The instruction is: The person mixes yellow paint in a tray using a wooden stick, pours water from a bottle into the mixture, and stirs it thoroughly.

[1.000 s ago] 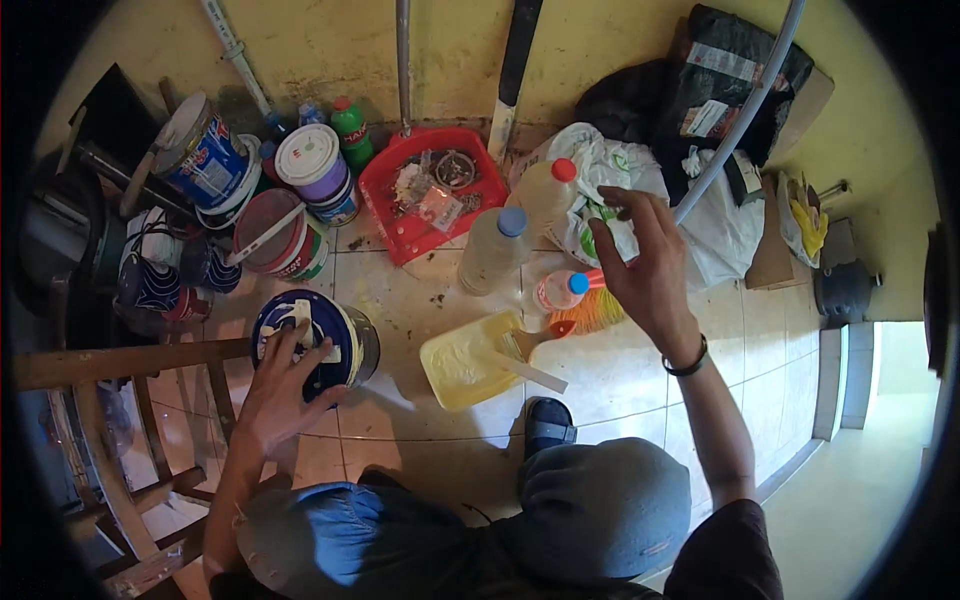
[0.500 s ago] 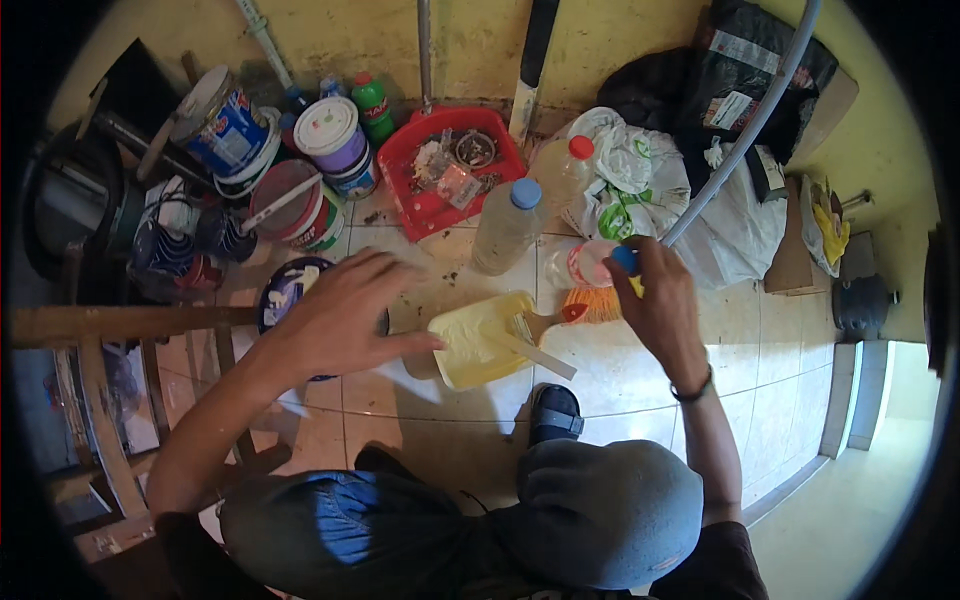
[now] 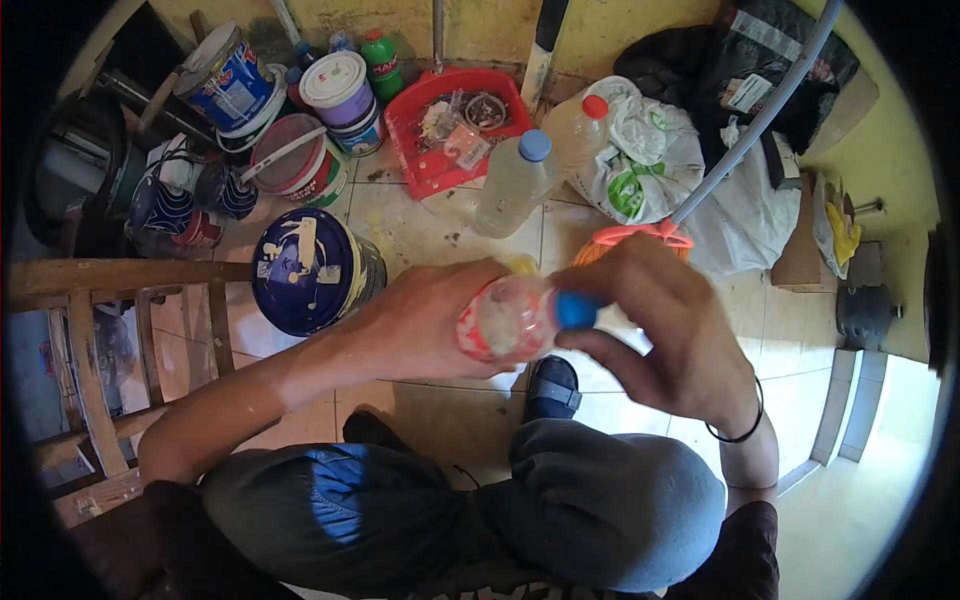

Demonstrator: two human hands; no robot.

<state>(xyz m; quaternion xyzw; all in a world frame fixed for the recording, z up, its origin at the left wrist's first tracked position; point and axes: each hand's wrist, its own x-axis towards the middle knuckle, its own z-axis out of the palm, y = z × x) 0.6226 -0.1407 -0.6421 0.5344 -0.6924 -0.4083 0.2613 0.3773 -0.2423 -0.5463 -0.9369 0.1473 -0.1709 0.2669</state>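
Observation:
My left hand (image 3: 420,315) is wrapped round the body of a small clear plastic bottle (image 3: 500,325) with red markings, held sideways above the floor. My right hand (image 3: 680,335) has thumb and forefinger closed on its blue cap (image 3: 578,310). The yellow paint tray (image 3: 522,263) is almost wholly hidden behind my hands and the bottle. Behind them stand two larger plastic bottles, one blue-capped (image 3: 510,195), the other red-capped (image 3: 580,140). To the left of my hands sits a paint bucket with a dark blue, paint-smeared lid (image 3: 285,270).
Stacked paint buckets (image 3: 220,85) and a red dustpan (image 3: 410,135) line the yellow wall. White sacks (image 3: 640,170), a grey tube (image 3: 775,100) and an orange-headed broom (image 3: 625,235) are at the right. A wooden ladder-like frame (image 3: 85,370) stands at the left. My knees fill the lower middle.
My left hand has left the bucket lid and moved right onto the small bottle. My right hand took hold of that bottle by the cap, and it has been lifted toward me.

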